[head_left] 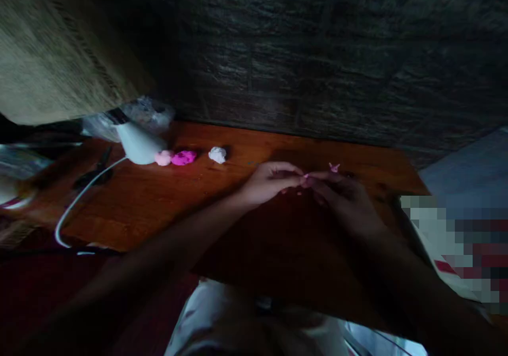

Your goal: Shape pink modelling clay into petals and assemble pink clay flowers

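Note:
My left hand [272,181] and my right hand [343,194] meet over the wooden table, fingertips pinched together. Between them is a tiny piece of pink clay [306,176], mostly covered by the fingers. Just beyond my right hand sits a small pink clay figure [334,168] with pointed tips. Farther left on the table lie a white clay lump [217,155], a bright pink clay lump [184,158] and a pale pink clay lump [163,158]. The last two touch each other.
A white cone-shaped lamp base [138,143] with a white cord [83,200] stands at the left, near dark scissors [95,173] and crumpled clear plastic [153,112]. A large beige shade [71,49] hangs at upper left. The dark textured wall [301,54] borders the wooden table [234,139].

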`<state>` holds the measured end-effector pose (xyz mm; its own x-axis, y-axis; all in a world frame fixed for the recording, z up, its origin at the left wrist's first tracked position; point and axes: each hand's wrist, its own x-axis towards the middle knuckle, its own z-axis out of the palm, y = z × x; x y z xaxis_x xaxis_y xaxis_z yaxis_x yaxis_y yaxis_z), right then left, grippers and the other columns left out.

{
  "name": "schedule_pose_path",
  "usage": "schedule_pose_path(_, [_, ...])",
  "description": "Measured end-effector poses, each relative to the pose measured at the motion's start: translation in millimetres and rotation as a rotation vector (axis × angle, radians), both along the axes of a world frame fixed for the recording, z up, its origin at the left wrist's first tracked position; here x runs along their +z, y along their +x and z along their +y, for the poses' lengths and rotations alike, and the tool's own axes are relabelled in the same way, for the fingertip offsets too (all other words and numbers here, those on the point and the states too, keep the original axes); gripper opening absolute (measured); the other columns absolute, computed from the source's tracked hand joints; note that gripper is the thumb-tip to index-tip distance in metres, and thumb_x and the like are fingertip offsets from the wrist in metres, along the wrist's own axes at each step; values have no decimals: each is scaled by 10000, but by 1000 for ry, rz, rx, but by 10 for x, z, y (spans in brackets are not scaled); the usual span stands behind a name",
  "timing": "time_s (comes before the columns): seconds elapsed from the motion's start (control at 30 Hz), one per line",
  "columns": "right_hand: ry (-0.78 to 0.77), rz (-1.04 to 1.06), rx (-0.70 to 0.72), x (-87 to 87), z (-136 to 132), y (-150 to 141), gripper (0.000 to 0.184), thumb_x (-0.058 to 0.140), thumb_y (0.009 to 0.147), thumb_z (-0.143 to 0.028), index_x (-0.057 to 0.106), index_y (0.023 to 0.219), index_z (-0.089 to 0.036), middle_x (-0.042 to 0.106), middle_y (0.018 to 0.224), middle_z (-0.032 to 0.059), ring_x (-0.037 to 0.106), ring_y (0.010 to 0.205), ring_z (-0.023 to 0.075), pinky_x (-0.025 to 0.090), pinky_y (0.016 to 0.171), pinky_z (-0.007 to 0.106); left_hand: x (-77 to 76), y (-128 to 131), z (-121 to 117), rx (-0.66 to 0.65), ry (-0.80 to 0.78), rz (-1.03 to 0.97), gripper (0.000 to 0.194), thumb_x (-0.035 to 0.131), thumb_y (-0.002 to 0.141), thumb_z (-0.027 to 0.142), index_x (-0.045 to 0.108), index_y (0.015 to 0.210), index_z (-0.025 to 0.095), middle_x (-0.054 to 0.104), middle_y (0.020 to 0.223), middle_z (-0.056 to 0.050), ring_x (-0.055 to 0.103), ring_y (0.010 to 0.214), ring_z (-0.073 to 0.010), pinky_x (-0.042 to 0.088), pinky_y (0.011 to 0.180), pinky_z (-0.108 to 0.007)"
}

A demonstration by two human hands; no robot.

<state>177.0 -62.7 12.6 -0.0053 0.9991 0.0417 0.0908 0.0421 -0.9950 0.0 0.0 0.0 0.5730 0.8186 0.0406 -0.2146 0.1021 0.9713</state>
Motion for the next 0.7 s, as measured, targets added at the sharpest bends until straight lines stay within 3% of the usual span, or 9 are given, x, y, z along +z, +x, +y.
schedule_pose_path(0.27, [23,-12,6,-17,-10,26,268,795,805,-448,795,927,-210,641,677,-9,476,557,85,379,508,228,-28,-10,-20,-48,-149,-33,226,813,723,267,731,892,140,721,819,-28,630,708,-90,415,617,-210])
schedule_pose_path(0.53, [42,-31,-16,-17,1,33,293,802,792,-465,787,924,-205,656,667,-6,481,542,86,392,495,229,-48,-10,4,-62,-175,-40,248,827,724,272,737,911,137,716,831,-30,612,708,-83,420,636,-216])
schedule_pose_path(0.7, [47,10,-23,-43,1,40,308,833,761,-457,781,963,-230,734,796,23,562,605,104,430,508,226,-51,-6,1,-63,-153,-42,253,822,722,277,722,913,145,707,818,-18,611,699,-80,409,625,-214])
